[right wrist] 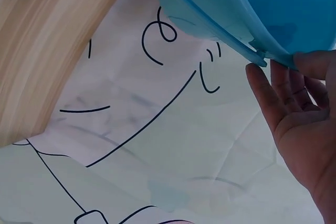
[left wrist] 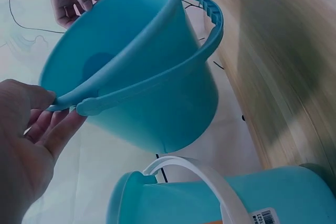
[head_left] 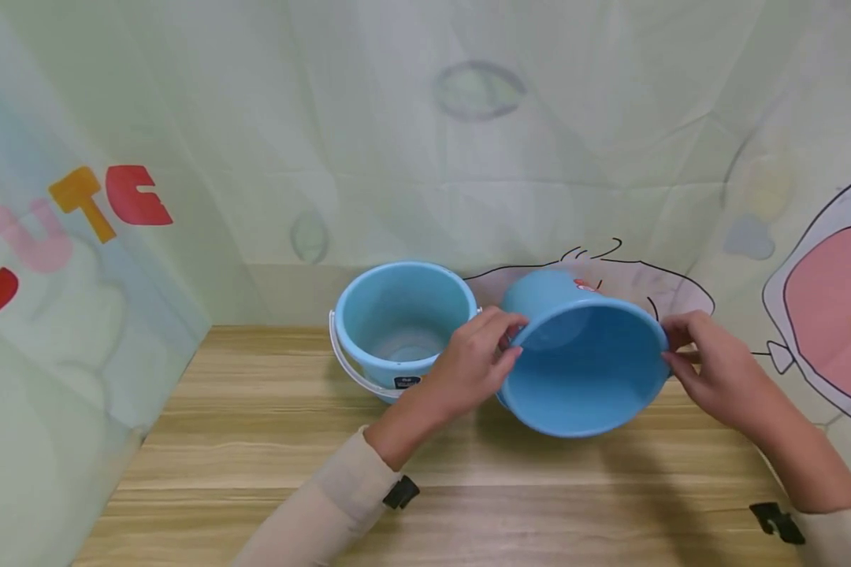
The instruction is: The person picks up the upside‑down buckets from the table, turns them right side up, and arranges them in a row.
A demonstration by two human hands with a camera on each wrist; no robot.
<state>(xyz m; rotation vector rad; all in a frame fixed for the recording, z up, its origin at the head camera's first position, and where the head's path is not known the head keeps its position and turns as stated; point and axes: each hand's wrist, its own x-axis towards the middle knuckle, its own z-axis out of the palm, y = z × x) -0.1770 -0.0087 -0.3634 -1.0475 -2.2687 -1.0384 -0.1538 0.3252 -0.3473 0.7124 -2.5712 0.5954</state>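
Observation:
A blue bucket [head_left: 585, 370] is tipped so that its mouth faces the head camera, with its base toward the backdrop. My left hand [head_left: 468, 358] pinches its rim on the left, thumb and fingers on either side. On the opposite side, my right hand [head_left: 719, 366] grips the rim between thumb and fingers. The left wrist view shows the blue handle [left wrist: 157, 80] lying along the bucket's outer side, and backdrop between the bucket and the tabletop. Beside it, a lighter blue bucket [head_left: 407, 311] stands upright, its white handle [head_left: 347, 362] hanging down in front.
Both buckets are at the back of a wood-grain table [head_left: 255, 441]. A printed cloth backdrop [head_left: 369, 134] hangs right behind the table and along the left side. The standing bucket is close to my left hand and wrist.

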